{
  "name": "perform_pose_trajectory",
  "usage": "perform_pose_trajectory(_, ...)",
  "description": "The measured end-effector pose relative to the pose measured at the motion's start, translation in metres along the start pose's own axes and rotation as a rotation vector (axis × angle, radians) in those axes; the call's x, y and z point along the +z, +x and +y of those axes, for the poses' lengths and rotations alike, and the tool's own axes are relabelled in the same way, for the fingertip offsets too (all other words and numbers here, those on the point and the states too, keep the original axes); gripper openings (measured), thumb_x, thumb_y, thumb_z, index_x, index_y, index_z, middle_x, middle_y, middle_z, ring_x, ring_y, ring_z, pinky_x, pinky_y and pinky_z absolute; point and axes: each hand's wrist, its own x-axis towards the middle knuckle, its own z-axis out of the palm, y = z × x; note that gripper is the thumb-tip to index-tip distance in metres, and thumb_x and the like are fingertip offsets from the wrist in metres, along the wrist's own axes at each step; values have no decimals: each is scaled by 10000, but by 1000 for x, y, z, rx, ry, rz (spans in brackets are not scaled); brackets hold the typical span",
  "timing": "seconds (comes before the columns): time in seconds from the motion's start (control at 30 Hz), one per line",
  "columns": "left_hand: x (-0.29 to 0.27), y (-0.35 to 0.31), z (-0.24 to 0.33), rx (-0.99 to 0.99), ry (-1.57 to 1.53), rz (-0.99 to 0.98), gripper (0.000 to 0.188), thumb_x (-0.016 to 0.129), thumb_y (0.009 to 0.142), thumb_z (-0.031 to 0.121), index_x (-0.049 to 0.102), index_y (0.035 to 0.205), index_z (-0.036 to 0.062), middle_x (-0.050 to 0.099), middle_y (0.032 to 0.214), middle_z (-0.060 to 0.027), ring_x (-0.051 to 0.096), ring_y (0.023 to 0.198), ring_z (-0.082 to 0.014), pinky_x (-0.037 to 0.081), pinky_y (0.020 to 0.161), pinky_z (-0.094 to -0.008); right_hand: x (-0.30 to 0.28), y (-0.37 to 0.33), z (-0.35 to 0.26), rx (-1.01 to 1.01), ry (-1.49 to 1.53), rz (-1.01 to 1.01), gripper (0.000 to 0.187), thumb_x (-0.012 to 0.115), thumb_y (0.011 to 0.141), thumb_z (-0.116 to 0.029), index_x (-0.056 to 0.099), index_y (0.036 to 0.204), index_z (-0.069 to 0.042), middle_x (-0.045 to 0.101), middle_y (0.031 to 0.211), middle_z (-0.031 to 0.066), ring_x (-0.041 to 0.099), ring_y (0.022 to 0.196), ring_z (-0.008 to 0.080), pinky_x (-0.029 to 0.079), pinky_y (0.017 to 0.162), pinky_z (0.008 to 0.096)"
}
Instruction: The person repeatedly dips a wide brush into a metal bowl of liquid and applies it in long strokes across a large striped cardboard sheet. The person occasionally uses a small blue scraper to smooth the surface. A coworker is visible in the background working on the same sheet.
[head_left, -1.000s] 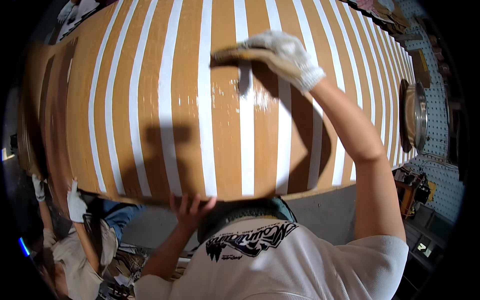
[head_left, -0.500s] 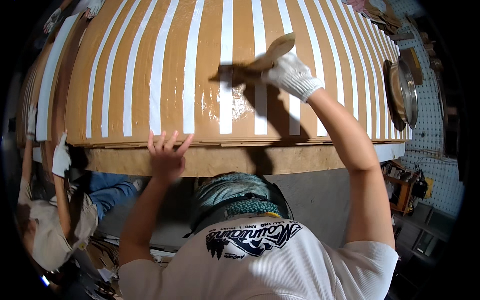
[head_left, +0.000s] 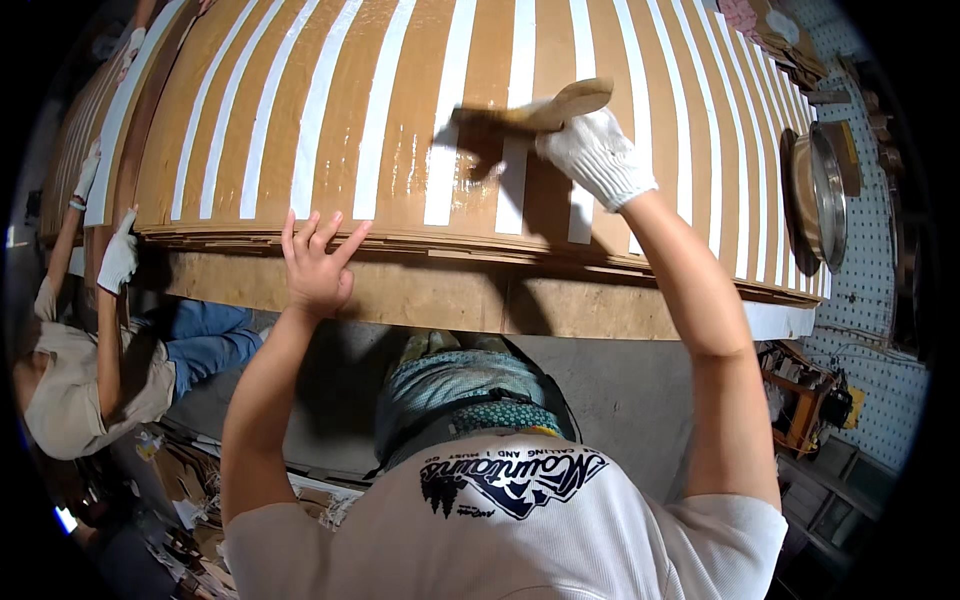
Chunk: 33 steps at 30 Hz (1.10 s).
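My right hand (head_left: 597, 160), in a white knit glove, is closed around a wide brush with a pale wooden handle (head_left: 580, 98). Its dark head lies over the brown cardboard (head_left: 400, 150), where a wet shine shows between white strips (head_left: 378, 120). Whether all the bristles touch the sheet is hard to tell in the shadow. My left hand (head_left: 322, 268) is bare, with fingers spread, and rests on the front edge of the stacked cardboard sheets.
A wooden table edge (head_left: 420, 297) runs beneath the stack. A metal basin (head_left: 828, 195) stands at the right end. On the left, a co-worker's gloved hands (head_left: 118, 255) are by a second striped stack, beyond a brown bar (head_left: 135, 150). A wooden shelf (head_left: 795, 400) stands lower right.
The brush in my right hand has shifted a little to the right across the strips. My left hand stays at the edge. The whole view has tilted slightly, and the co-worker's hands have moved a little.
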Motion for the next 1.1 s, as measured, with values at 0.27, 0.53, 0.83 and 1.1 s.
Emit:
perform_pose_trajectory(0.27, -4, -3, 12, -68, -15, -31, 691, 570, 649, 106, 641, 1322, 246, 490, 1319, -156, 415, 1269, -434, 240, 1141, -692, 27, -71, -17, -337, 106, 62, 193, 571, 942, -137, 693, 1091, -119, 639, 870, 107, 628, 808, 277, 525, 726, 381)
perform_pose_trajectory(0.53, -40, 7, -8, -56, -280, -165, 623, 622, 644, 114, 635, 1264, 175, 495, 1313, -145, 440, 1256, -402, 255, 1125, -685, -11, 36, 0, 66, 469, -162, 355, 781, 812, -133, 596, 1096, -28, 699, 922, 160, 687, 890, 305, 548, 800, 401)
perform_pose_trajectory(0.83, -17, -9, -44, -98, -132, -184, 561, 654, 669, 217, 672, 1227, 273, 506, 1269, -51, 475, 1077, -315, 286, 1063, -727, -20, 256, 32, 23, 219, 211, 320, 778, 793, -171, 573, 989, -25, 674, 901, 242, 646, 934, 437, 507, 836, 490)
perform_pose_trajectory(1.1, 17, -50, -52, 44, 21, -184, 579, 609, 863, 595, 548, 1386, 355, 290, 1562, -53, 262, 1443, -354, 283, 1072, -723, -6, 445, 103, -6, 56, 502, 345, 763, 778, -153, 627, 1085, -73, 704, 958, 194, 655, 949, 414, 504, 857, 492)
